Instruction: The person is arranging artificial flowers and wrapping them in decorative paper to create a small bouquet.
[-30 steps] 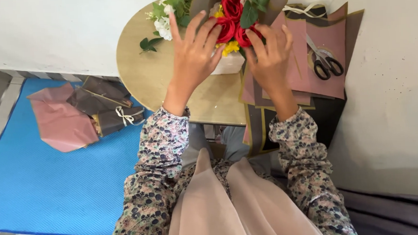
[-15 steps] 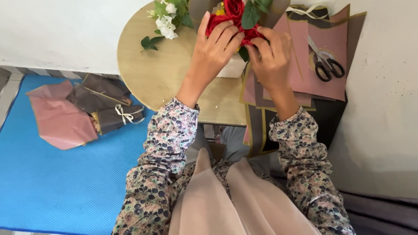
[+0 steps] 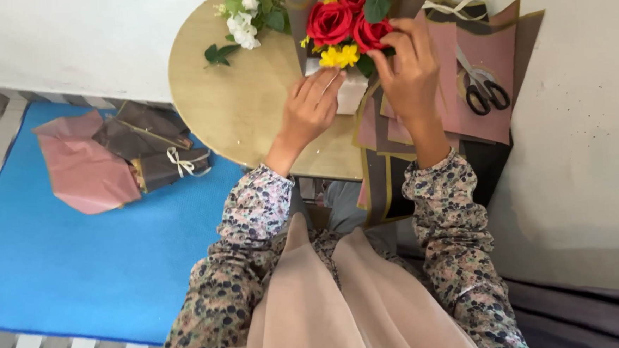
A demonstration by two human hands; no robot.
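1. Since the earlier frame, the left hand (image 3: 311, 110) has been drawn down from the roses (image 3: 347, 18) to the white base (image 3: 351, 88) under the yellow flowers (image 3: 341, 54); the right hand (image 3: 408, 68) has stayed at the right edge of the blooms.
2. At the far left, a finished wrapped bouquet (image 3: 114, 157) in pink and dark brown paper, tied with a cream ribbon (image 3: 182, 163), is seen lying on the blue mat (image 3: 81, 263), well apart from both hands.
3. On the round wooden table (image 3: 239, 107), a loose green leaf (image 3: 217, 54) and a white flower sprig (image 3: 243, 18) are seen left of the bouquet.
4. The left hand's fingers (image 3: 319, 89) are held loosely apart and laid against the left side of the white base, just below the yellow flowers; nothing is clamped.
5. The red roses are found at the table's upper edge, above and between the two hands.
6. The right hand's fingertips (image 3: 387, 46) are curled together and are touching the rightmost rose and the green leaves beside it; whether anything is pinched cannot be told.
7. Sheets of pink and brown wrapping paper (image 3: 491, 69) are spread under and right of the right hand, with black-handled scissors (image 3: 485, 90) lying on them, near but not touched.
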